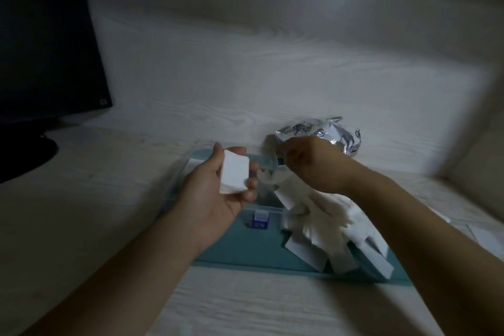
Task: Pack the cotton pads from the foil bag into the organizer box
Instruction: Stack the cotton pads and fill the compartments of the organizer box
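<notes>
**Forearms in front, pads half sorted**

Both forearms come in from the bottom edge, closest to the cam. Left hand (218, 188) is palm up w/ fingers curled round a small neat stack of cotton pads (234, 175), rectangular, long axis running up-down and tipped a bit to the right. Can't count the pads in it, edges blur together.

Right hand (311, 163) is knuckles-up over the back of the organizer box (245, 251), fingertips look pinched on sth pale, but it's too blurry to tell what.

Under that wrist, a messy heap of loose pads (321, 224) spills over the right end of the teal box, pointing every which way, too many to count.

1 crumpled foil bag (327, 133) sits just behind the right hand. All on a pale wood-grain desk (245, 308). 1 dark monitor (46, 35) far left.
</notes>
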